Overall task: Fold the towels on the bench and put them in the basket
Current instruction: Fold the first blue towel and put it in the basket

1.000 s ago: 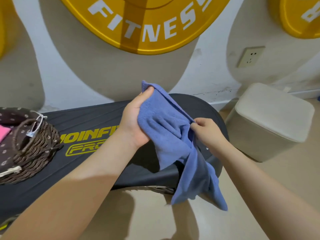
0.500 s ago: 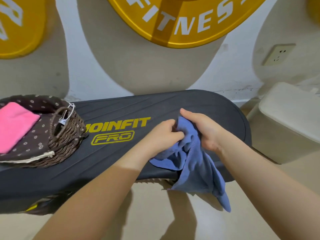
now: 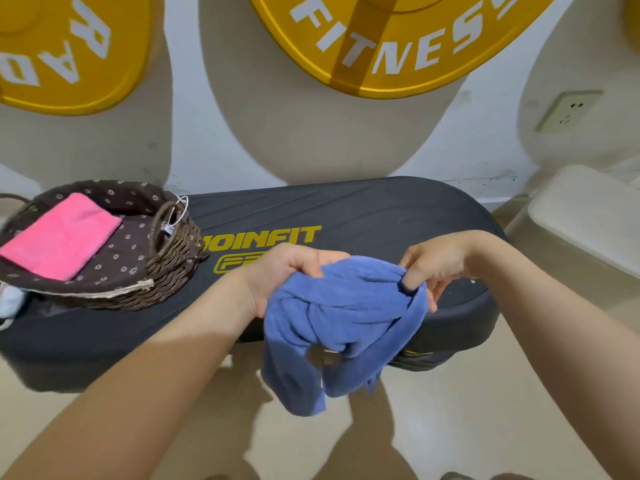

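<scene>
Two towels are in view: one blue towel [image 3: 346, 306] and one folded pink towel [image 3: 60, 235]. There is one wicker basket [image 3: 173, 261], one black tabletop [image 3: 381, 216], two hands, left hand [image 3: 280, 271] and right hand [image 3: 436, 261], two yellow weight plates [image 3: 391, 39] [image 3: 65, 53], one wall socket [image 3: 568, 110] and one beige bin [image 3: 585, 216].

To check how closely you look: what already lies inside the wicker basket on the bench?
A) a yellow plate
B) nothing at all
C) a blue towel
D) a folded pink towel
D: a folded pink towel lies flat on the flowered lining of the basket, while both hands hold the blue towel.
</scene>
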Motion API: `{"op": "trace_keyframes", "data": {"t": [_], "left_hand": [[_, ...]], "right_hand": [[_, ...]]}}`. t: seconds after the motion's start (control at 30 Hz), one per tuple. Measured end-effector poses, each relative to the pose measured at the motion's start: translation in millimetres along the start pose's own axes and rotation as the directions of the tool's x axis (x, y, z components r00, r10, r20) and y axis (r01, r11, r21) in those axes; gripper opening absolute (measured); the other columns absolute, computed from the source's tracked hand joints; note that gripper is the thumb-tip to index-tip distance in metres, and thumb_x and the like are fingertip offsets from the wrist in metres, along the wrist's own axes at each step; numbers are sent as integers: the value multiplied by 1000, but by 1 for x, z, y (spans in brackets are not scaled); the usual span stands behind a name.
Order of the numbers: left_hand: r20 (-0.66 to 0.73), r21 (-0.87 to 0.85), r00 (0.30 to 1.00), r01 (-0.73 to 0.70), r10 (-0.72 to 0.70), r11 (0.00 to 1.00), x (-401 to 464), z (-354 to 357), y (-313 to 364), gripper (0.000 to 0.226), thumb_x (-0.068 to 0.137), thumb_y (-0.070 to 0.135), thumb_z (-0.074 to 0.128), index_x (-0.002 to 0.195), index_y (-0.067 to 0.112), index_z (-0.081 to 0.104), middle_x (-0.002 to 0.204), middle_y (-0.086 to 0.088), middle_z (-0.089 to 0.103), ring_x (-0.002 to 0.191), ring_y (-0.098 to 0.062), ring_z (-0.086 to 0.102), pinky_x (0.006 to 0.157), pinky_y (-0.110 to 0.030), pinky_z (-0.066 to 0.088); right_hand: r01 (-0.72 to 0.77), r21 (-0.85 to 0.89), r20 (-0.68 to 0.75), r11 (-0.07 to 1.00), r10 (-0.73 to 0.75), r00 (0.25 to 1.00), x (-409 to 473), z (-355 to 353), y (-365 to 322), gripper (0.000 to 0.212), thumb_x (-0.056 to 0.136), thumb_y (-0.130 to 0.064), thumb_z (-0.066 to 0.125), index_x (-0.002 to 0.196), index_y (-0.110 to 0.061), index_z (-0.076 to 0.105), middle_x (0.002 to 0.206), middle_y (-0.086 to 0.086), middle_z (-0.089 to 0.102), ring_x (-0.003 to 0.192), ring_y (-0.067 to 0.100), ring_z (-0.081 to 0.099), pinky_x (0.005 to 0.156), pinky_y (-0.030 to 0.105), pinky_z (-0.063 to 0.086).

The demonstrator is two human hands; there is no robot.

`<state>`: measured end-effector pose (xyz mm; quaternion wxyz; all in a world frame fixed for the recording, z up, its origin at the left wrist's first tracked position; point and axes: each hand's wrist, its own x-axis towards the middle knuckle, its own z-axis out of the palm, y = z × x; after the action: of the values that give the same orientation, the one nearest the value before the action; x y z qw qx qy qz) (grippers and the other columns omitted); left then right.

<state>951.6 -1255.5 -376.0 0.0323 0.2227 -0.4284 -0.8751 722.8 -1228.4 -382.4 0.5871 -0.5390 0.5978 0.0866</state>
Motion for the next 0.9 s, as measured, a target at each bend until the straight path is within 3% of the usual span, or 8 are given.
{"op": "trace_keyframes", "data": {"t": [0.13, 0.2, 0.3, 0.37, 0.53, 0.67, 0.8, 0.9], "left_hand": [[55, 64, 985, 160, -163, 985, -30, -6, -3, 73, 41, 10, 63, 113, -2, 56, 103, -16, 65, 91, -27, 64, 81, -33, 51], [-180, 313, 957, 276, -228, 909, -31, -21, 0, 62, 45, 11, 54, 105, -4, 57, 95, -14, 61, 87, -27, 59, 73, -31, 46], [-672, 729, 740, 664, -9, 167, -28, -51, -7, 19, 64, 18, 54, 81, 10, 55, 89, -10, 59, 84, -29, 56, 65, -31, 40], [-740, 638, 636, 767, 218, -68, -27, -64, -23, 2, 76, 16, 52, 74, 15, 51, 100, -8, 61, 95, -31, 58, 71, -33, 44], [-645, 622, 573, 778, 506, -88, -17, -73, -41, 19, 82, 20, 55, 86, 5, 64, 99, -11, 59, 104, -31, 49, 69, -34, 39], [-655, 589, 494, 808, 571, -23, -9, -78, -32, 22, 87, 13, 47, 94, 4, 66, 108, -15, 53, 106, -34, 48, 70, -35, 38], [-809, 436, 337, 893, 481, 108, -4, -90, -17, 28, 94, 19, 42, 109, 6, 62, 119, -17, 57, 107, -35, 57, 78, -36, 44], [-914, 392, 319, 854, 250, 343, 7, -94, -6, 29, 90, 12, 42, 110, 2, 61, 113, -18, 65, 103, -33, 59, 80, -33, 48]], "right_hand": [[-47, -165, -30, 985, 42, 999, 3, 11, -22, 18, 79, -11, 50, 75, -19, 66, 70, -1, 69, 70, 13, 68, 71, 23, 50], [-6, -201, -247, 980, -45, 968, 18, 16, -26, 23, 85, -7, 45, 71, -19, 59, 70, -5, 63, 69, 13, 62, 64, 24, 45], [189, -26, -476, 982, -178, 861, 45, 30, -12, 26, 89, -8, 49, 66, -19, 53, 70, 0, 53, 68, 16, 46, 60, 27, 34], [271, 136, -442, 953, -187, 877, 58, 44, 4, 23, 91, -16, 56, 67, -18, 59, 70, 2, 55, 67, 14, 45, 63, 27, 37], [142, 245, -192, 959, -95, 977, 53, 52, 24, 38, 74, -44, 70, 71, -7, 65, 72, 7, 63, 66, 19, 56, 69, 28, 45], [-119, 201, 211, 972, 75, 975, 36, 31, 24, 18, 72, -18, 68, 87, -8, 69, 83, 5, 74, 74, 18, 70, 73, 28, 56], [-349, -322, -322, 880, 245, 914, 45, 11, 26, 12, 83, -12, 56, 72, -9, 56, 69, 6, 57, 61, 21, 54, 57, 25, 44], [-422, -237, -716, 875, 136, 684, 52, -5, 30, 10, 86, -14, 48, 83, -7, 55, 83, 10, 51, 75, 29, 51, 63, 30, 39]]}}
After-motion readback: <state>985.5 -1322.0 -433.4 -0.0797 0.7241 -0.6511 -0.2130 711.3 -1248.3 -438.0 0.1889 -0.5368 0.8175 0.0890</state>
